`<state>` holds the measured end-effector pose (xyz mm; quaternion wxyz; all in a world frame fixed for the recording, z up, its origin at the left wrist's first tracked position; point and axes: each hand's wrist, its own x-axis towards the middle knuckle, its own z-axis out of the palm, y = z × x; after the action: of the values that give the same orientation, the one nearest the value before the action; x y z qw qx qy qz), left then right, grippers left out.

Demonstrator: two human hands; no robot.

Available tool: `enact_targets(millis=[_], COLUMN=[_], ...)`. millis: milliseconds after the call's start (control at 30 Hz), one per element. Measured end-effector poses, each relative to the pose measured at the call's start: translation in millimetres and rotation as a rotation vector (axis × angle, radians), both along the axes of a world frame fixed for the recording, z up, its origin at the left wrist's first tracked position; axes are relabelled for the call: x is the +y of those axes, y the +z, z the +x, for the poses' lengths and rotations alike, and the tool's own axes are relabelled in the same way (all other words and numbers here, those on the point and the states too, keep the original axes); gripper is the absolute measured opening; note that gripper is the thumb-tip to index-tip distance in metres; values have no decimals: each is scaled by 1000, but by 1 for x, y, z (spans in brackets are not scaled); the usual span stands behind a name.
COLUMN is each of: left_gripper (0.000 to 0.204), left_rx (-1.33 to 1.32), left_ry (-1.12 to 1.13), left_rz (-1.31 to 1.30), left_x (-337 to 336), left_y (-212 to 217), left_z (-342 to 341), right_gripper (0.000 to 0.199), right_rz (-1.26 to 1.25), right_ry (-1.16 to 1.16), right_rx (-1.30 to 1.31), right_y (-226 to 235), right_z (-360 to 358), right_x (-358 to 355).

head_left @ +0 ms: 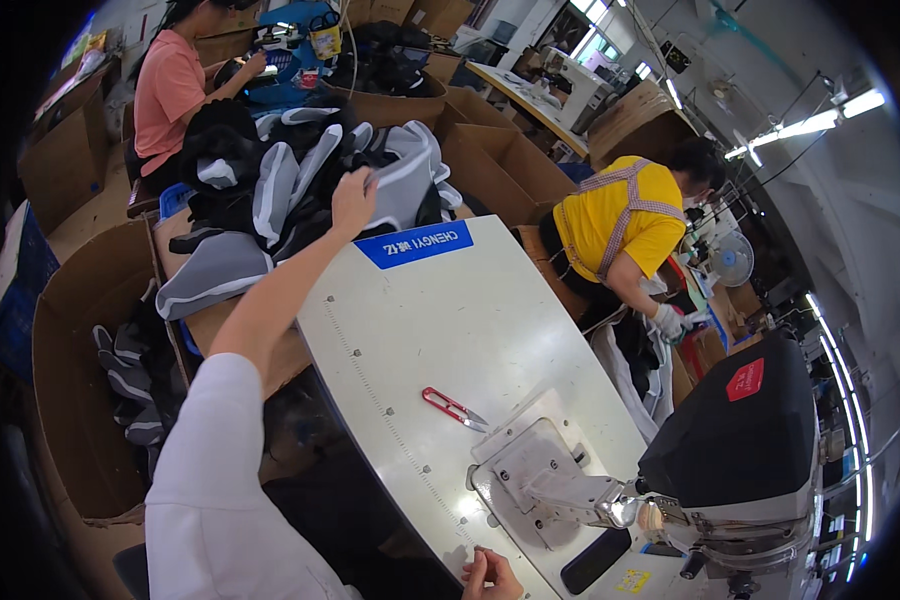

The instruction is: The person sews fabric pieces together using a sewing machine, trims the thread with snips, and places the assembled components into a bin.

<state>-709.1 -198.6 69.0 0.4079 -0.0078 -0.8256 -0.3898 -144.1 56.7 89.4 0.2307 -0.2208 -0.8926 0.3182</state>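
- Far left: cardboard boxes (80, 400) stand beside the table; the near one holds grey and black fabric pieces. A person in a pink top (168, 85) sits beyond, not part of my work.
- Left hand (353, 200): my arm is stretched to the far end of the table, fingers pinched on a grey fabric panel (405, 185) at the edge of the heaped pile of cut pieces (270, 170). The panel is still lying against the pile.
- Risk: I judge the pile loosely stacked; pulling one panel could drag neighbours off the table's far-left edge into the boxes.
- Centre: the white sewing table (450, 320) is bare save for red thread snips (453, 407), lying apart from both hands. A panel drawn across the top could sweep or snag them.
- Right hand (490, 577): at the near edge, fingers curled loosely; I cannot tell whether they hold anything.
- Right: the sewing machine (730, 450) stands near this hand, needle area just beyond it — a hazard should the hand drift.
- Far right: a person in yellow (620, 220) works at a separate station.
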Motion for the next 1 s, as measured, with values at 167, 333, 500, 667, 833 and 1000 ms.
enact_targets(millis=[167, 333, 500, 667, 833, 1000], left_gripper=[26, 41, 49, 52, 85, 76], left_rx=[161, -234, -510, -159, 149, 95], left_ry=[-294, -926, -1238, -857, -886, -1158], left_rz=[377, 1222, 550, 403, -201, -583], left_x=[12, 30, 24, 15, 31, 85], left_y=[89, 100, 30, 55, 126, 169], left_z=[114, 292, 404, 368, 344, 346], right_gripper=[15, 79, 65, 39, 35, 43], right_rz=[-289, -872, -721, -193, 61, 59], right_ry=[-37, 519, 367, 315, 344, 444], right_rx=[50, 108, 64, 299, 51, 91], right_y=[24, 48, 56, 62, 82, 94], right_z=[-32, -95, -130, -110, -81, -70], right_x=[-2, -20, -55, -21, -32, -32])
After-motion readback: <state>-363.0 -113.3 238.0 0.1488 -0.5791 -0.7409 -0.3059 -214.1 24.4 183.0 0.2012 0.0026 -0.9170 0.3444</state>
